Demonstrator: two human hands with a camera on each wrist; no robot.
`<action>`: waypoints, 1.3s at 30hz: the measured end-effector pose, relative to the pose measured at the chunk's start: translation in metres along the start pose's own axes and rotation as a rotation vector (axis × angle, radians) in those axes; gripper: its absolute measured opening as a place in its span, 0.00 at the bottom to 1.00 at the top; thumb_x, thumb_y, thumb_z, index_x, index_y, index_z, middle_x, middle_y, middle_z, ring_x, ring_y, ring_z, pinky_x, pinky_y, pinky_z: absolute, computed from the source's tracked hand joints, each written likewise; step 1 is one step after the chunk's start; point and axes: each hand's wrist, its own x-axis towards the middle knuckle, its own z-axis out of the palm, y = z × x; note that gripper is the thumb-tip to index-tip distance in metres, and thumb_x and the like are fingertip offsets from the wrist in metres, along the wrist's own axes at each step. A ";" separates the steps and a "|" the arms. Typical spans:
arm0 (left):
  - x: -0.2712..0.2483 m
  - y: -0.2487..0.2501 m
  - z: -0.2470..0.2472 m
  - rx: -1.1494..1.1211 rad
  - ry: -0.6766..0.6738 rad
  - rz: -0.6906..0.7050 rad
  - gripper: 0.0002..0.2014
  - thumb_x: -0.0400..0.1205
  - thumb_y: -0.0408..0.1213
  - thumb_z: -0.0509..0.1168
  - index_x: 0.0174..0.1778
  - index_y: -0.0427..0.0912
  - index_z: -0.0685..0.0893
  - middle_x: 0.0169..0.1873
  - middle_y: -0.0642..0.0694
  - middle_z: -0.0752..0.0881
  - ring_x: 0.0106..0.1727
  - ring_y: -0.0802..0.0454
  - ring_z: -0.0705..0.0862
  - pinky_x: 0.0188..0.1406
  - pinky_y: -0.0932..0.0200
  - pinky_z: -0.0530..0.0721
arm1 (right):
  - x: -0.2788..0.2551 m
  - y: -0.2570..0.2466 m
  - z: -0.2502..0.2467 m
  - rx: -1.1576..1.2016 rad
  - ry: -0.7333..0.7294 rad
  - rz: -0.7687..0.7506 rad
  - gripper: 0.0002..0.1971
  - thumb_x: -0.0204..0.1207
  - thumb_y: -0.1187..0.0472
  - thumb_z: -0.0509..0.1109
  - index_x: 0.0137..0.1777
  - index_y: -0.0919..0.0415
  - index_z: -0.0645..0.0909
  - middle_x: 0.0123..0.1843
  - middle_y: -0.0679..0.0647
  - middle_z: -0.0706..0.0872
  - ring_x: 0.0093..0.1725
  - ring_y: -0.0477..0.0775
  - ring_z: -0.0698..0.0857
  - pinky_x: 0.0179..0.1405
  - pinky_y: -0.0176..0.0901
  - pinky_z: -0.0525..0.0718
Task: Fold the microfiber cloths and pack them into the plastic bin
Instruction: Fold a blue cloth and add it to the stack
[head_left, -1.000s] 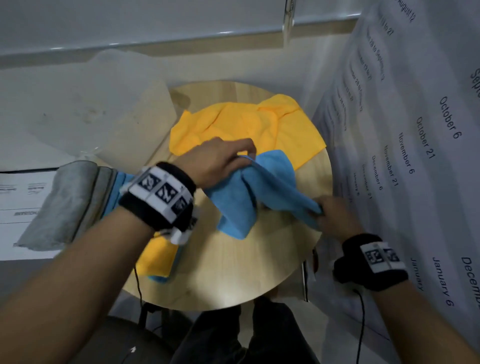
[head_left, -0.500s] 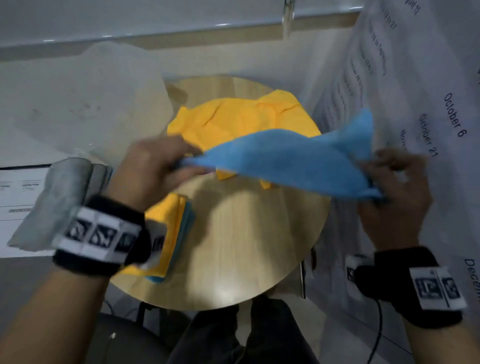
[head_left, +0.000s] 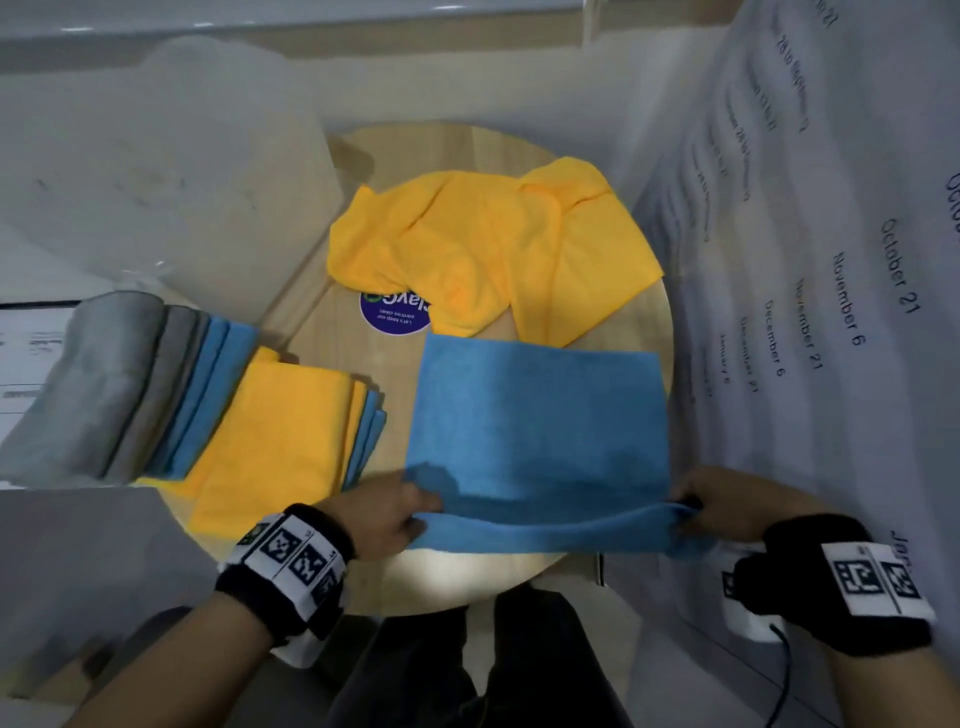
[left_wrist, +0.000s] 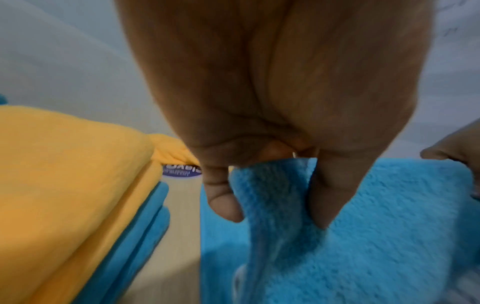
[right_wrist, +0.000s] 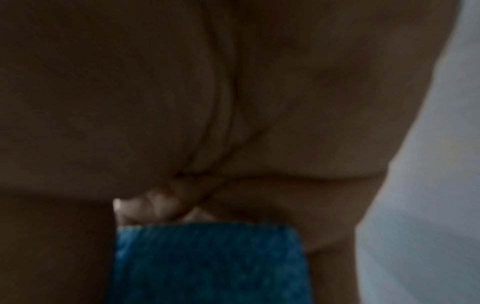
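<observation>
A blue microfiber cloth (head_left: 540, 415) lies spread flat on the right half of the round wooden worktop (head_left: 457, 577), its near edge lifted off the wood and stretched between the two hands. The left hand (head_left: 384, 512) pinches the near left corner; the left wrist view shows the fabric bunched between the thumb and curled fingers (left_wrist: 223, 197). The right hand (head_left: 737, 501) holds the near right corner just past the worktop's edge, and in the dark right wrist view the fingers (right_wrist: 161, 205) are curled down onto the blue fabric. At the far side of the worktop an unfolded yellow cloth (head_left: 483, 244) lies crumpled, its near edge partly covering a round dark-blue sticker (head_left: 392, 314) and just meeting the far edge of the blue cloth. On the left sits a stack of folded cloths (head_left: 280, 431), yellow on top with blue layers showing beneath. Touching that stack on its left, more folded blue and grey cloths (head_left: 119, 384) stand in a row, on edge. Behind them is a translucent plastic bin (head_left: 156, 171), blurred, so what it holds cannot be told. A white sheet printed with dates (head_left: 841, 260) hangs along the right side.
</observation>
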 end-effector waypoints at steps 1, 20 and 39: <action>0.004 -0.001 -0.011 -0.027 0.039 -0.005 0.16 0.84 0.36 0.57 0.69 0.46 0.76 0.59 0.42 0.82 0.60 0.44 0.80 0.56 0.58 0.76 | 0.002 0.003 -0.010 0.023 0.023 -0.009 0.17 0.74 0.62 0.75 0.27 0.43 0.78 0.20 0.32 0.80 0.24 0.26 0.77 0.30 0.23 0.74; 0.160 -0.049 -0.085 0.330 0.455 -0.331 0.20 0.82 0.33 0.60 0.68 0.55 0.78 0.67 0.45 0.72 0.68 0.43 0.69 0.59 0.43 0.72 | 0.138 0.047 -0.042 -0.025 0.832 0.008 0.14 0.77 0.66 0.71 0.59 0.75 0.83 0.71 0.67 0.76 0.67 0.68 0.77 0.68 0.53 0.70; 0.024 -0.014 -0.074 0.049 1.095 -0.062 0.07 0.75 0.37 0.65 0.47 0.43 0.82 0.40 0.42 0.78 0.37 0.43 0.79 0.31 0.50 0.78 | 0.031 0.011 -0.034 0.051 1.279 -0.151 0.12 0.61 0.74 0.80 0.45 0.69 0.87 0.49 0.73 0.76 0.46 0.60 0.79 0.47 0.36 0.70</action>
